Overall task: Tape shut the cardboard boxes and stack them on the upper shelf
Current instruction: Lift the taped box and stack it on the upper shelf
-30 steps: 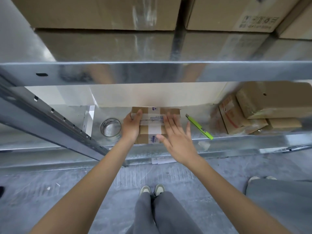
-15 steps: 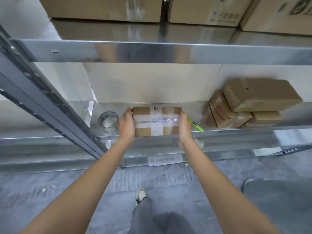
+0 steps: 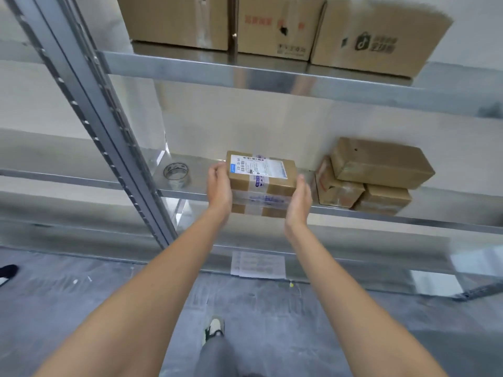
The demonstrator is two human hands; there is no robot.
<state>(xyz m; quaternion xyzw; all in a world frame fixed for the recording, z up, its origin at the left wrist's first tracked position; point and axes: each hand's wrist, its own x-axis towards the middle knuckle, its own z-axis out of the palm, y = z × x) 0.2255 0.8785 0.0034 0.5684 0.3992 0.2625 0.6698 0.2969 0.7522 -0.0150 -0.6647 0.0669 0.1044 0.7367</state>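
Holding taped box (image 3: 262, 183) | left hand (image 3: 219, 186) — right hand (image 3: 299, 202) | at its ends

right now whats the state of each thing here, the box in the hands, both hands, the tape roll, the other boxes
small taped cardboard box with white label: taped shut, lifted, label side up
left hand: grips the box's left end
right hand: palm against the box's right end, fingers hidden
clear tape roll: lying flat on the lower shelf
three small brown boxes: closed, piled on that shelf
large cardboard boxes: closed, standing on the upper shelf
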